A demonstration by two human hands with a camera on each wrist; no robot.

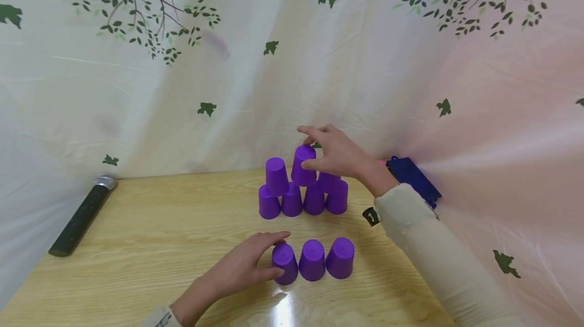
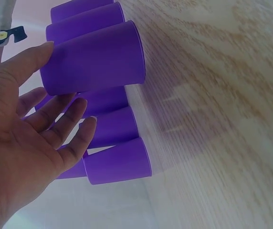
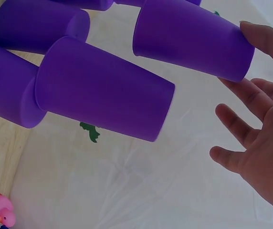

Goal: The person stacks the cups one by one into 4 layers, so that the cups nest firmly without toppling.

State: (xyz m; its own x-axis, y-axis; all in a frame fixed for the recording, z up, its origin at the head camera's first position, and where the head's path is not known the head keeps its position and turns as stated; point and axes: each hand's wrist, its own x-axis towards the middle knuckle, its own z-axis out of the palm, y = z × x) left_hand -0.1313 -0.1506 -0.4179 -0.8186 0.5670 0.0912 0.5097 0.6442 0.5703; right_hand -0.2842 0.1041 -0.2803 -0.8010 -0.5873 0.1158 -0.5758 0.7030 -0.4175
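As we look down in the head view, four upturned purple cups form the base of the cup stack (image 1: 314,200) on the desk (image 1: 191,246), with a cup on either end of its second tier. Between those two, our right hand (image 1: 339,152) pinches the upper middle cup (image 1: 300,172); whether it touches the base we cannot tell. Three more cups stand before the cup stack, and our left hand (image 1: 242,266) has thumb and forefinger around the left front cup (image 1: 286,258). Well left of the cup stack lies a microphone (image 1: 84,218). In the left wrist view, our thumb touches the left front cup, the fingers loosely bent, with the cup stack beyond. In the right wrist view, our thumb and forefinger hold the upper middle cup near its closed end; a pink duck (image 3: 2,210) sits right of the cup stack.
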